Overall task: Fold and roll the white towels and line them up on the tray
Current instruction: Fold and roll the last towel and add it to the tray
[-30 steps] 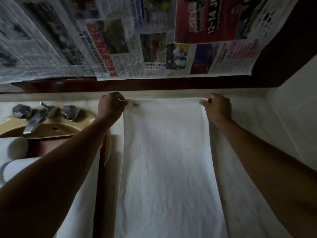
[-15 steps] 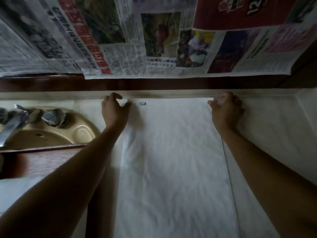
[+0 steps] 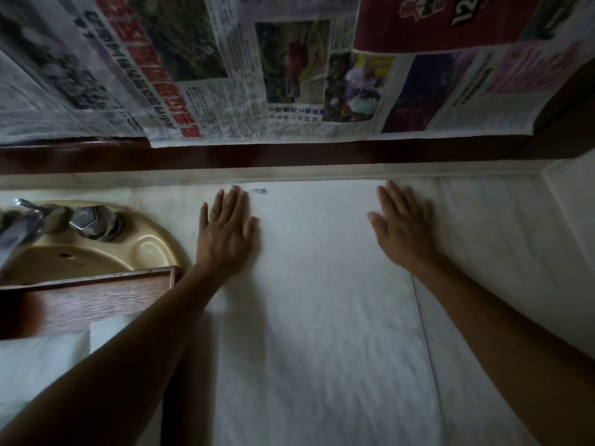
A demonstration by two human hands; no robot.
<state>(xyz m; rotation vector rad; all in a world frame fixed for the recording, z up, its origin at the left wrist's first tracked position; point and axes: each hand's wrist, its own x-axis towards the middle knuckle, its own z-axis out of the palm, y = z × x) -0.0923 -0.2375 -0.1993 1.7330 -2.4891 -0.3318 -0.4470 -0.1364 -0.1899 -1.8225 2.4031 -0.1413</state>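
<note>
A long white towel (image 3: 318, 317) lies flat on the counter, folded into a narrow strip that runs from the back ledge toward me. My left hand (image 3: 227, 231) lies flat with straight fingers on the towel's far left corner. My right hand (image 3: 402, 228) lies flat on its far right corner. A small tag (image 3: 259, 190) shows at the towel's far edge. The wooden tray (image 3: 93, 296) stands at the left in front of the sink, with white towels (image 3: 42, 355) in it, partly hidden by my left arm.
A tan sink (image 3: 128, 249) with a metal faucet (image 3: 19, 226) and knob (image 3: 88, 220) sits at the left. Newspaper sheets (image 3: 241, 75) cover the wall above a dark wooden ledge (image 3: 289, 154). A white cloth (image 3: 502, 239) covers the counter under the towel.
Both hands let go of the towel's far corners, which they pinched a second ago, and now lie flat on it. The view has shifted to the left and closer.
</note>
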